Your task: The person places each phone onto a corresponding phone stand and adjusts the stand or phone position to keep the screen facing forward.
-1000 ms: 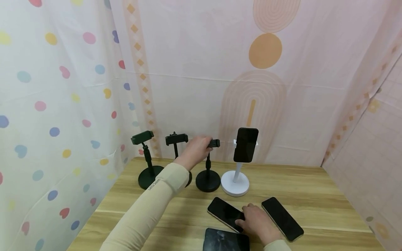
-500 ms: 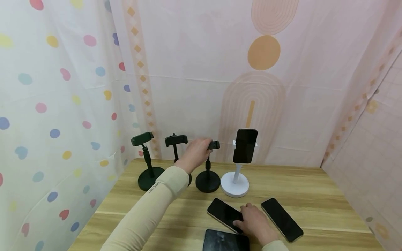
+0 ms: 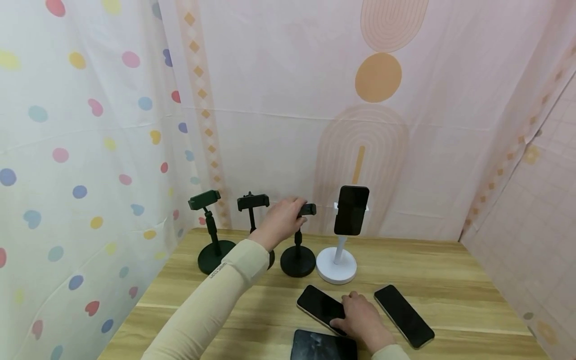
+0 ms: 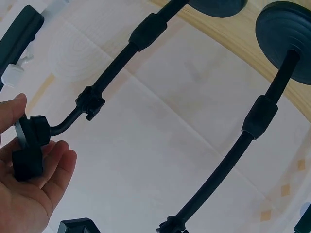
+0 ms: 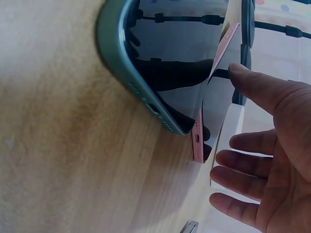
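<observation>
My left hand [image 3: 280, 220] grips the clamp at the top of a black phone stand [image 3: 298, 262], thumb on one side and fingers behind, as the left wrist view shows. The clamp [image 4: 30, 145] has no phone in it. Lower down, my right hand [image 3: 362, 320] is over the right end of a phone [image 3: 320, 304] lying screen up on the table. Its thumb reaches the phone's near edge, and the fingers extend loosely along the far side. That phone's pink edge [image 5: 198, 138] shows in the right wrist view.
A white stand [image 3: 336, 265] holds an upright phone [image 3: 352, 210]. Further left are another black stand [image 3: 253, 201] and a dark green stand [image 3: 216, 255]. A green-edged phone [image 5: 114, 43] lies in front, and another phone [image 3: 404, 316] to the right. Curtains hang behind the wooden table [image 3: 468, 300].
My right hand has shifted slightly left over the phone. My left hand stays on the black stand's clamp. The head view has tilted up a little.
</observation>
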Motion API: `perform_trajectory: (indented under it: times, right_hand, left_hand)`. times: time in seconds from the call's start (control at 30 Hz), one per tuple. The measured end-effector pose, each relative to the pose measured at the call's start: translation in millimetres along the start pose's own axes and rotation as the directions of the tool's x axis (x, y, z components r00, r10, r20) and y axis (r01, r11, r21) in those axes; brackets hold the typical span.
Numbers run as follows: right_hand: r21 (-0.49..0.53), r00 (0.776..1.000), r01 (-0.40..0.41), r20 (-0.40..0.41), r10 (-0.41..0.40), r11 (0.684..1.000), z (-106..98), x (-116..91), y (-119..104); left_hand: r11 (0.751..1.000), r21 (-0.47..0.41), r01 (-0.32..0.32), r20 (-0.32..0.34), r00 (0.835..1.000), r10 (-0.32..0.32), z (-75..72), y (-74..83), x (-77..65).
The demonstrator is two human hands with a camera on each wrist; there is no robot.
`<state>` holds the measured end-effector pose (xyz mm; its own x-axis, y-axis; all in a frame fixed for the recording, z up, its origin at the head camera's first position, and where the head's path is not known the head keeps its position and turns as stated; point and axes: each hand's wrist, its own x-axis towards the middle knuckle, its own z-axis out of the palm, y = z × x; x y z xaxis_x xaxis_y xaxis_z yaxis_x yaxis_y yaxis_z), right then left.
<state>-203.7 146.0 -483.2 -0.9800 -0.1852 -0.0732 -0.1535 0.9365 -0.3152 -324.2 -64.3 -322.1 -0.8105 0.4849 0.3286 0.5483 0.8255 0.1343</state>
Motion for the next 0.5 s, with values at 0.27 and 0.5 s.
perform_trajectory:
  times: [0.27,0.5]
  right_hand:
    - [0.002,1.0,-0.014,0.025,0.014,1.0,0,0,-2]
    - [0.002,0.999,-0.013,0.032,0.013,1.0,-1,1,-1]
  left_hand:
    - [0.999,-0.045,0.014,-0.003,1.0,-0.014,-4.1,-5.1,-6.9]
    - [0.993,-0.107,0.055,0.002,0.998,-0.056,-2.3,-13.8,-12.5]
